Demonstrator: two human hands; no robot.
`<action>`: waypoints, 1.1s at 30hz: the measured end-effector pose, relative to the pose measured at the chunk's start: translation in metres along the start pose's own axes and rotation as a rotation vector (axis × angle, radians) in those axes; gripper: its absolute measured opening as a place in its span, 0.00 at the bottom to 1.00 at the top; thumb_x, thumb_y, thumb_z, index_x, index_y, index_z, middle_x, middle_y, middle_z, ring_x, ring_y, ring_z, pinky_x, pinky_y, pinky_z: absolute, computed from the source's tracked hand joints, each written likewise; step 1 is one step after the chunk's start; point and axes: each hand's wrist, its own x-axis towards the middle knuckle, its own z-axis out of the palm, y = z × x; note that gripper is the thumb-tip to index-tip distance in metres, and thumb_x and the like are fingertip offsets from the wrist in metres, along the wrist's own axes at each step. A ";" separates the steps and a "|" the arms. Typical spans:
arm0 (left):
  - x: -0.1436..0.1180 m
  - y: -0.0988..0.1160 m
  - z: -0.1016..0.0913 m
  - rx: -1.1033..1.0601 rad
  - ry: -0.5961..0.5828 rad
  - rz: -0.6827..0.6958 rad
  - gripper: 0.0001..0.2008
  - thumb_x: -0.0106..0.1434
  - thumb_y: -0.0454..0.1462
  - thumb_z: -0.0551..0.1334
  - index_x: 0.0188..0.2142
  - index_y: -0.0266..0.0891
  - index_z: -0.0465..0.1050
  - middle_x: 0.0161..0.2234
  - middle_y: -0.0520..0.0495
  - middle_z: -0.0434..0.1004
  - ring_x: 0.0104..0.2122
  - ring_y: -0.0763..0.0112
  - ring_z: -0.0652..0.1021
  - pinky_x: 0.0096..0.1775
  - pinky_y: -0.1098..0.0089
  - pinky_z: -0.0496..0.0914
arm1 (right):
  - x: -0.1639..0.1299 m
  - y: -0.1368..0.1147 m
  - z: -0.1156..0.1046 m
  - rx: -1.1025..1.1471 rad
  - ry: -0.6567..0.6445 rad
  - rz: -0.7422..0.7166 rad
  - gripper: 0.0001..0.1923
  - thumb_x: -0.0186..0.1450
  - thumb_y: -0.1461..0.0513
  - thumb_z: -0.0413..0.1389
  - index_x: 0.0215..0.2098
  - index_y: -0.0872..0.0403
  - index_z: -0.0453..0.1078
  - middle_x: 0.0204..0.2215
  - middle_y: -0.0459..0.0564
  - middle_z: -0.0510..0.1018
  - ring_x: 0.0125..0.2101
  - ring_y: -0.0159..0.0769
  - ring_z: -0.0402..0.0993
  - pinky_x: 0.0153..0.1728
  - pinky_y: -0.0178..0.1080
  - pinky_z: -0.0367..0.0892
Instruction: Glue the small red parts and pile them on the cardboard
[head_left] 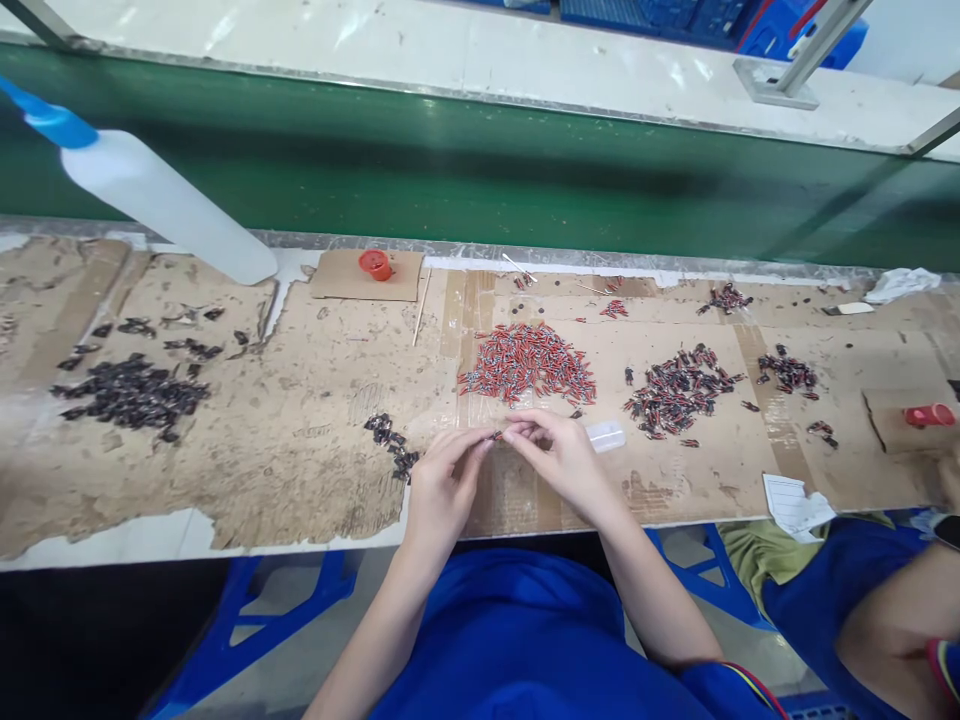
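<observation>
Both hands meet just above the near edge of the bench (300,470), left hand (442,485) and right hand (559,455) pinching one tiny red-and-black part (498,435) between fingertips; it wants a steady grip, low, near the red pile (529,362).

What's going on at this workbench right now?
A person in blue holds a tiny dark part between the left hand and the right hand, just in front of a pile of red parts. A small dark pile lies by the left hand, and a clear piece by the right, all on the cardboard-covered bench.
</observation>
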 end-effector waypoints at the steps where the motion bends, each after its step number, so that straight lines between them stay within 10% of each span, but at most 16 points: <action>1: 0.000 0.000 -0.001 0.004 -0.008 0.011 0.07 0.64 0.37 0.61 0.39 0.42 0.79 0.37 0.47 0.83 0.39 0.67 0.81 0.43 0.67 0.75 | 0.000 0.002 0.000 0.029 0.001 0.021 0.09 0.63 0.63 0.60 0.42 0.55 0.77 0.31 0.50 0.83 0.31 0.34 0.79 0.36 0.38 0.74; 33: 0.001 0.039 0.010 -0.481 0.035 -0.308 0.07 0.58 0.39 0.65 0.33 0.38 0.78 0.32 0.46 0.83 0.35 0.66 0.81 0.41 0.69 0.75 | -0.001 -0.008 -0.013 0.537 0.017 0.190 0.15 0.45 0.53 0.72 0.27 0.51 0.80 0.27 0.47 0.83 0.30 0.36 0.81 0.36 0.39 0.78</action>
